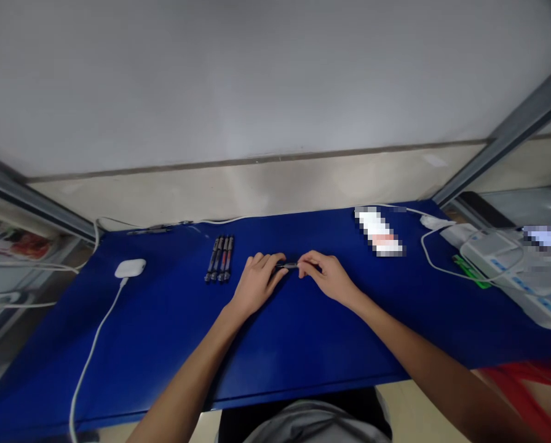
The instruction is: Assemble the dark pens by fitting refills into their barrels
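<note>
Near the middle of the blue table (275, 344), a small dark pen-like piece (290, 266) lies between my two hands. My left hand (259, 277) has its thumb and forefinger closed on the left end of this piece. At its right end, the fingertips of my right hand (324, 272) are pinched together. Several dark pens (219, 258) lie side by side to the left of my left hand, some with red on their barrels.
A white case (130, 268) with a cable is at the left. Toward the back right lies a pixelated phone-like object (379, 232). White power strips (534, 283), cables and a green item (471, 271) occupy the right side. Red cloth (524, 394) shows at bottom right.
</note>
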`<state>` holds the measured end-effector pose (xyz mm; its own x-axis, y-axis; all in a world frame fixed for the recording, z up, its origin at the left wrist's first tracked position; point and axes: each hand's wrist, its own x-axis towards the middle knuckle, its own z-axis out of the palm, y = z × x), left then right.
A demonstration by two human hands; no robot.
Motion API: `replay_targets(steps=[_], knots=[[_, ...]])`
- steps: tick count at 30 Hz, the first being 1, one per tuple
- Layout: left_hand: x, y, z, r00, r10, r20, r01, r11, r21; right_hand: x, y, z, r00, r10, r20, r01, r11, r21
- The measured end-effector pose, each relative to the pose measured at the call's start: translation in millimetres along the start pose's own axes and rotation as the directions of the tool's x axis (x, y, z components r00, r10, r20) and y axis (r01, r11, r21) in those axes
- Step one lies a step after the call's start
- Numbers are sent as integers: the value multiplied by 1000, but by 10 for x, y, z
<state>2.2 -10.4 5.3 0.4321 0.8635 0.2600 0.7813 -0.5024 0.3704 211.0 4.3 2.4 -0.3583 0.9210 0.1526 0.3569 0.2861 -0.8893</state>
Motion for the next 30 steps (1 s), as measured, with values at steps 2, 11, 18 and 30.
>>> replay_targets(steps=[2, 11, 18, 30], knots=[[0, 7, 8, 1000, 27, 1, -27, 999, 19, -3, -1, -11, 1000, 3, -1, -3, 993, -117], [10, -28, 40, 1000, 12, -14, -11, 1000, 27, -7, -30, -10, 994, -101, 49, 109, 970, -217], [1, -16, 102, 1000, 28, 13, -28, 1000, -2, -22, -18, -29, 993, -106, 53, 117, 947, -299], [1, 5, 113, 1000, 13, 18, -14, 999, 47, -48, 1, 15, 988, -111, 110, 152, 841, -520]])
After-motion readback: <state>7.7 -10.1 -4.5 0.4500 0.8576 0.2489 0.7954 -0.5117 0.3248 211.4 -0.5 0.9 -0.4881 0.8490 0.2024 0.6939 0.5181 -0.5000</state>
